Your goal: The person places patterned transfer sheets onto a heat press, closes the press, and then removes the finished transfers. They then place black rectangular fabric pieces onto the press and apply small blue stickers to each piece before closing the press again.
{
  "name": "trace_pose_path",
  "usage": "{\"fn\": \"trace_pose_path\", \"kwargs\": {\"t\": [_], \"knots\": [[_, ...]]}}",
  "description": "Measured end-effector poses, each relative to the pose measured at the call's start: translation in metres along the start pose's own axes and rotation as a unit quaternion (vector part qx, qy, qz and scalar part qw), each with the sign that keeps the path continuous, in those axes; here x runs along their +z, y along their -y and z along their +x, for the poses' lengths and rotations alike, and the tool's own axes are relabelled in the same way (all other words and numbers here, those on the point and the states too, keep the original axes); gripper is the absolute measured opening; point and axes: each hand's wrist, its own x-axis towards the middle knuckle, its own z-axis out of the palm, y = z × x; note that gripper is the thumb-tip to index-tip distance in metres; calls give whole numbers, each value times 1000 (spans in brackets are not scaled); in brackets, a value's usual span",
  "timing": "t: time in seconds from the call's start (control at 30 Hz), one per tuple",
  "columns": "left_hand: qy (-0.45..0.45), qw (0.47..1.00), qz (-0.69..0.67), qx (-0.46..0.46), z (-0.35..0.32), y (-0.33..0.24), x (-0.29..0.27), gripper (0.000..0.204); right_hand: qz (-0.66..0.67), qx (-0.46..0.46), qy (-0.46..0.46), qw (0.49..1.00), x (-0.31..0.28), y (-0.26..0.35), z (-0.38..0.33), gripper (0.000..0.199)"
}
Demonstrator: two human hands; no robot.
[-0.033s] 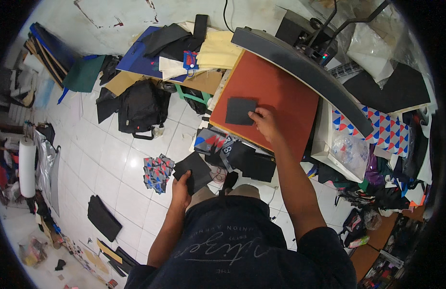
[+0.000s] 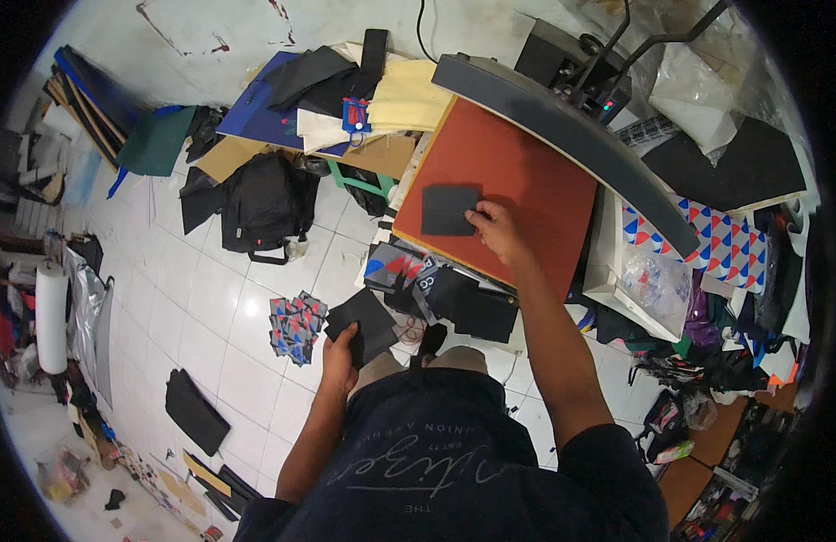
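On the red pad of a heat press (image 2: 526, 163) lies a dark grey square piece (image 2: 447, 211), flat, towards the pad's near left side. My right hand (image 2: 497, 233) pinches its right edge between thumb and fingers. Down by my lap, my left hand (image 2: 342, 349) grips black square pieces (image 2: 367, 318), thumb on top; I cannot tell how many. The press's dark curved upper plate (image 2: 572, 135) stands raised beyond the pad. Just left of the held pieces, a pile of patterned grey, red and blue pieces (image 2: 297, 327) rests on the tiled floor.
Below the pad's front edge are more black pieces (image 2: 486, 312) and printed ones. A black backpack (image 2: 264, 203) and a folded black cloth (image 2: 196, 411) lie on the floor at left. Yellow cloth (image 2: 413, 95) is stacked behind. An open white box (image 2: 648, 280) stands right of the press.
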Motion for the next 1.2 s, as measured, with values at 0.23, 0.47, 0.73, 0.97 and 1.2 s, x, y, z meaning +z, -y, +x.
{"fn": "trace_pose_path", "kwargs": {"t": [0.23, 0.47, 0.73, 0.97, 1.2], "knots": [[24, 999, 41, 2, 20, -22, -1, 28, -275, -108, 132, 946, -28, 8, 71, 12], [51, 997, 53, -18, 38, -43, 6, 29, -361, -154, 138, 910, -17, 45, 77, 19], [62, 992, 99, -38, 49, -61, 19, 28, -361, -189, 141, 902, -9, 33, 86, 23], [68, 991, 108, -41, 52, -57, 19, 38, -308, -154, 68, 936, 1, 32, 77, 34], [71, 995, 56, -39, 33, -57, 35, 25, -364, -228, -76, 900, 3, 48, 49, 27]]}}
